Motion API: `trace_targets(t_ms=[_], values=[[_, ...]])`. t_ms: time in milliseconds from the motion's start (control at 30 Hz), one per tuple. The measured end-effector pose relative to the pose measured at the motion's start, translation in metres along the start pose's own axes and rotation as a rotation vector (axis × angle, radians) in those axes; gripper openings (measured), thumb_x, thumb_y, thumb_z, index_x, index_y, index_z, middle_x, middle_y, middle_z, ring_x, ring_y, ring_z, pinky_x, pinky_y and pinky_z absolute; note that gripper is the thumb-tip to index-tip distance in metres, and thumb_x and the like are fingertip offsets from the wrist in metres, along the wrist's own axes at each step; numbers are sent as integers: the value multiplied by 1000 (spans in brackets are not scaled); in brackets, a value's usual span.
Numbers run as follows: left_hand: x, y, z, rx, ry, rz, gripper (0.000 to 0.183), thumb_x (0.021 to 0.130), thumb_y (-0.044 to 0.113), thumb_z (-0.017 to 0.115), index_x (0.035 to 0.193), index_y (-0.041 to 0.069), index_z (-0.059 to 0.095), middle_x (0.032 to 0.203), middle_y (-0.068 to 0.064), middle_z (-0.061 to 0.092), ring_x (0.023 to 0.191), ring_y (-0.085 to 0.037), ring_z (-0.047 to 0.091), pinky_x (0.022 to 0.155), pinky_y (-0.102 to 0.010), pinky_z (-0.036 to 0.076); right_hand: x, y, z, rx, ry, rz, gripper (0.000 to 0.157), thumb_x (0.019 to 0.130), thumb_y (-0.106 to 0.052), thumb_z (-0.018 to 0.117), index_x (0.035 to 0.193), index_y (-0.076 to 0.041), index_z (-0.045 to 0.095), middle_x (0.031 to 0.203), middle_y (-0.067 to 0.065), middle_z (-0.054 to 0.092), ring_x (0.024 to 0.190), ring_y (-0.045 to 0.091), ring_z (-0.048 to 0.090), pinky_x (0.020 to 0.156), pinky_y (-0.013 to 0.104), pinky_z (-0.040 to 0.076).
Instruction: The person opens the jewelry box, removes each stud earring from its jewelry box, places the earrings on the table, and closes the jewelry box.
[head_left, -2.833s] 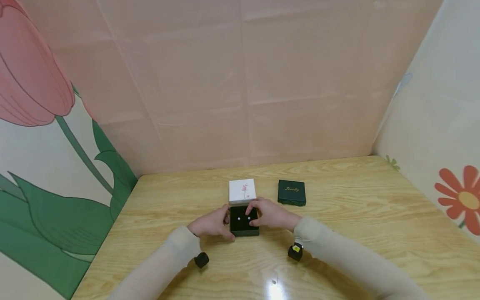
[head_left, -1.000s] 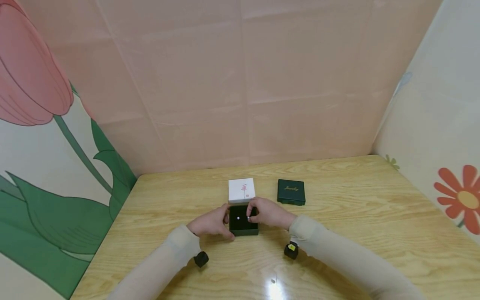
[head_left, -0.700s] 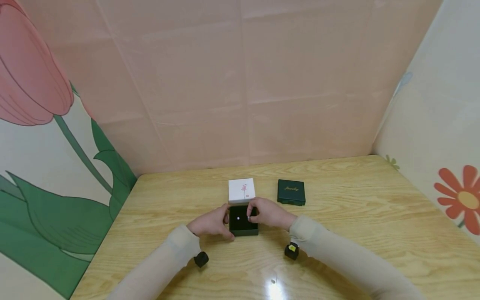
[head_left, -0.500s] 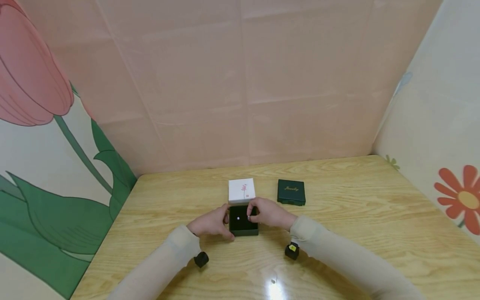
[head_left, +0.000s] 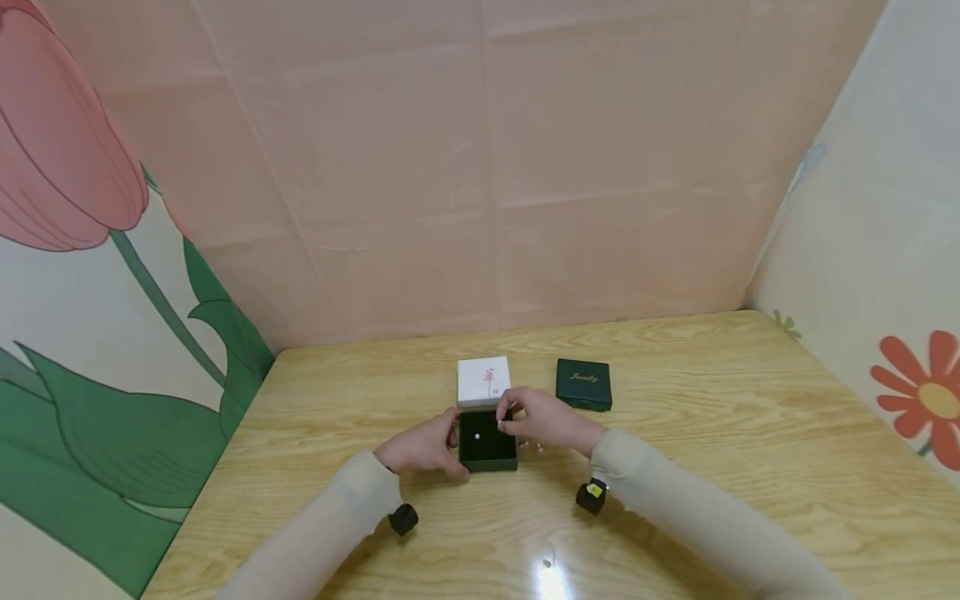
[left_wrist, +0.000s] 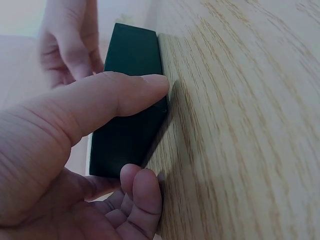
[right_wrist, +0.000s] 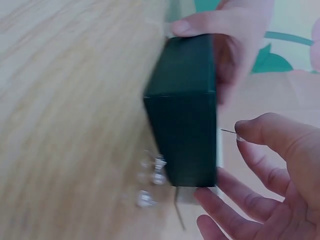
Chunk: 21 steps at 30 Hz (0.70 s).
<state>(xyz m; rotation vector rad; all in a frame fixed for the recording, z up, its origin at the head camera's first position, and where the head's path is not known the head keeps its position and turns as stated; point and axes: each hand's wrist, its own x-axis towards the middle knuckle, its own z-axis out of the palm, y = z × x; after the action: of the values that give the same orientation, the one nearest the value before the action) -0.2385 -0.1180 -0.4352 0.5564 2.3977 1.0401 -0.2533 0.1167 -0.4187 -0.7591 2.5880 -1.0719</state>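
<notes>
The dark green jewelry box (head_left: 487, 465) stands lidless on the table, its black insert facing up. One pearl stud earring (head_left: 477, 436) sits in the left part of the insert. My left hand (head_left: 425, 447) grips the box from the left, with the thumb (left_wrist: 130, 92) laid along its near wall and fingers around the far corner. Over the box's right half, my right hand (head_left: 551, 417) pinches a second stud earring (right_wrist: 240, 138) between thumb and index finger. Its thin post (right_wrist: 228, 131) points toward the insert, with a gap between them.
Several small clear pieces (right_wrist: 145, 198) lie on the table right of the box. Behind the box is a white box (head_left: 480, 382) with a pink flower print. A dark green lid marked Jewelry (head_left: 583, 385) lies to its right. A tiny item (head_left: 547, 563) lies near the front.
My right hand has lifted the right-hand earring out of the insert, moving slightly up and right. Small pieces right of the box now show more. My left hand has held still.
</notes>
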Motion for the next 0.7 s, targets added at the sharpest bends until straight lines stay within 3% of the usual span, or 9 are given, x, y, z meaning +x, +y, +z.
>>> trace_targets(t_ms=[67,200,467,700], values=[[0,0,0,1,-1,-2,66,69,9,86,119,3,43,93,-11,50,79,-19,44,64,-30,37,-2,-3,-5,-10,20,-1,6,91,-16,67,88,-19,62,105,-1,64,102,22,62,83,39,53],[1,0,-1,7,-2,-6,69,70,10,86,123,4,42,95,-10,50,83,-20,44,67,-30,37,-5,-6,-16,-23,62,-3,5,90,-18,68,89,-19,63,102,-4,65,110,27,60,97,49,46],[-1,1,-1,-7,4,-7,69,70,7,86,123,3,42,95,-12,49,83,-20,43,66,-30,36,-14,-4,-33,-34,115,6,6,90,-15,69,91,-17,63,102,-1,65,108,28,60,98,52,45],[0,-1,-1,8,3,-11,66,70,10,86,119,3,41,94,-12,47,79,-20,42,63,-30,34,-19,11,-32,-60,90,14,6,89,-15,69,89,-16,63,103,0,64,106,27,61,95,48,47]])
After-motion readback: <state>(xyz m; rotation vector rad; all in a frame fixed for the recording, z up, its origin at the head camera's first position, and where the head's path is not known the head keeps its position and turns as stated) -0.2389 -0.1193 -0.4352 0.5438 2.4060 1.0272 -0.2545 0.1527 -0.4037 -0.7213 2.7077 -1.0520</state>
